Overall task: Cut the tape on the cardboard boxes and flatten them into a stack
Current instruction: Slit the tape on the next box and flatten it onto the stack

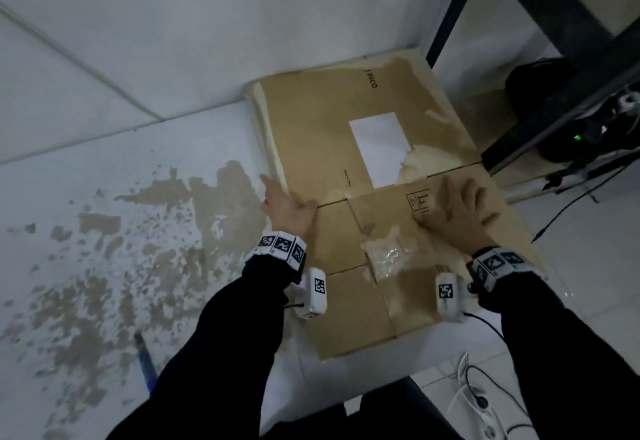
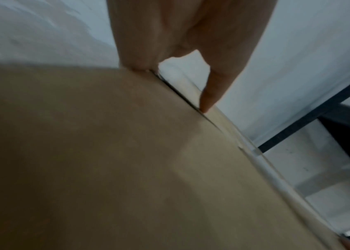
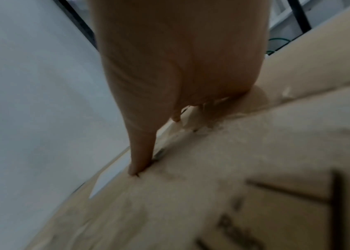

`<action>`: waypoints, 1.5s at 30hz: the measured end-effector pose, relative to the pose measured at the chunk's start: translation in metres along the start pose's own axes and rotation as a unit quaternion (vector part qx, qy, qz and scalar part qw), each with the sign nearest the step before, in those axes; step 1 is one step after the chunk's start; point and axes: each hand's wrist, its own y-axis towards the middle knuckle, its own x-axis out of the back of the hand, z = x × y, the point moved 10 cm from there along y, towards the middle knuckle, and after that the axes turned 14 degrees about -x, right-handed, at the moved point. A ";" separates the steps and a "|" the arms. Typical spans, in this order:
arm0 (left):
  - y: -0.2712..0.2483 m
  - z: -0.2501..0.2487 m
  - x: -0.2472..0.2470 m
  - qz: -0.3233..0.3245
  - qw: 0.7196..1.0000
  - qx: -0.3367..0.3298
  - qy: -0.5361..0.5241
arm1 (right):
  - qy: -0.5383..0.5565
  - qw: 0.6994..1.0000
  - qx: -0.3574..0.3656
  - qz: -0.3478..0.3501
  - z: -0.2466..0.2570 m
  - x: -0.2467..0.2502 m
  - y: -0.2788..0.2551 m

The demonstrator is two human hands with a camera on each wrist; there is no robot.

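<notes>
A flattened brown cardboard box (image 1: 329, 135) with a white label (image 1: 379, 147) lies on the white floor against the wall. Both my hands press flat on it. My left hand (image 1: 285, 202) rests with straight fingers on its left edge, near a flap seam. In the left wrist view the left hand (image 2: 182, 67) touches the cardboard (image 2: 105, 160) with its fingertips. My right hand (image 1: 457, 213) lies spread on the right flap beside a printed handling mark (image 1: 417, 202). The right wrist view shows the right hand (image 3: 170, 101) on the cardboard (image 3: 212, 186). Crumpled clear tape (image 1: 389, 258) sticks to the near flaps.
A blue-handled cutter (image 1: 145, 360) lies on the floor at the lower left. A dark metal rack (image 1: 554, 69) stands to the right with black gear and cables (image 1: 581, 194) under it. The floor's white coating is worn off in brown patches (image 1: 138, 249).
</notes>
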 end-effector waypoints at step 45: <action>-0.782 0.514 0.121 -0.381 0.587 0.586 -0.409 | -0.520 0.688 0.375 0.340 0.092 -0.543 -0.529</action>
